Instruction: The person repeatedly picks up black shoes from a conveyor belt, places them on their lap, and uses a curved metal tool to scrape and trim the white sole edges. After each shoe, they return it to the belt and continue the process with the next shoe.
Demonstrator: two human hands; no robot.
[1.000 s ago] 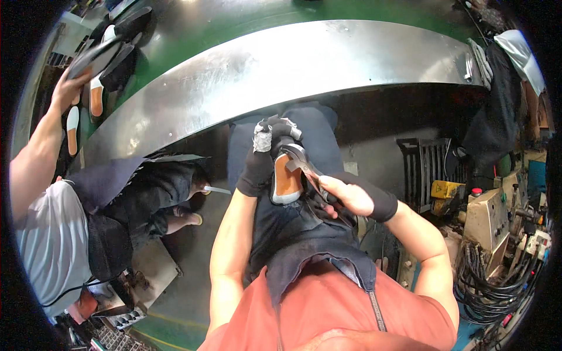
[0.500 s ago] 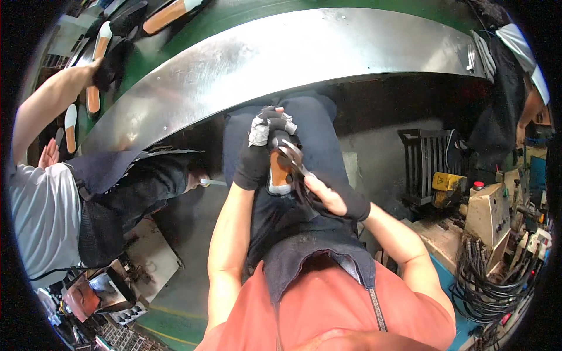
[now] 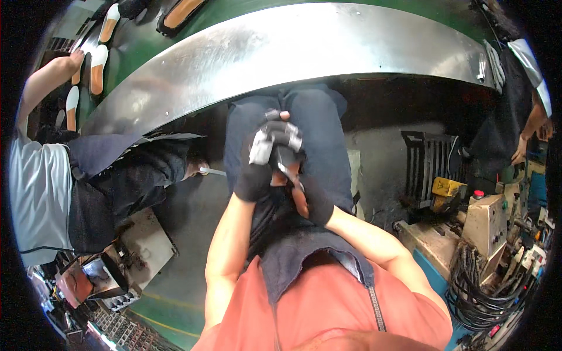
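Observation:
My left hand (image 3: pixel 270 149), in a black fingerless glove with pale tape round the fingers, wraps the dark toe end of a shoe (image 3: pixel 279 178) over my lap. A strip of the shoe's tan sole side shows below that hand. My right hand (image 3: pixel 315 202), also in a black glove, is closed round a metal pincer-like tool (image 3: pixel 291 174). The tool's jaws lie against the shoe, close to my left fingers. Motion blur and my hands hide what the jaws grip and most of the shoe.
Ahead runs a curved metal ledge (image 3: pixel 281 50) before a green belt (image 3: pixel 404 20) bearing several shoes with tan soles (image 3: pixel 97 76). A co-worker's hand (image 3: pixel 75 59) is among them at left. At right are a slatted dark rack (image 3: pixel 430 158), a machine box (image 3: pixel 487 216), coiled cables (image 3: pixel 477 286) and another person (image 3: pixel 497 126).
My right hand and the tool have swung left, in toward my left hand. The shoe has tilted, so less tan shows. The co-worker's hand has moved to the farther-left shoes.

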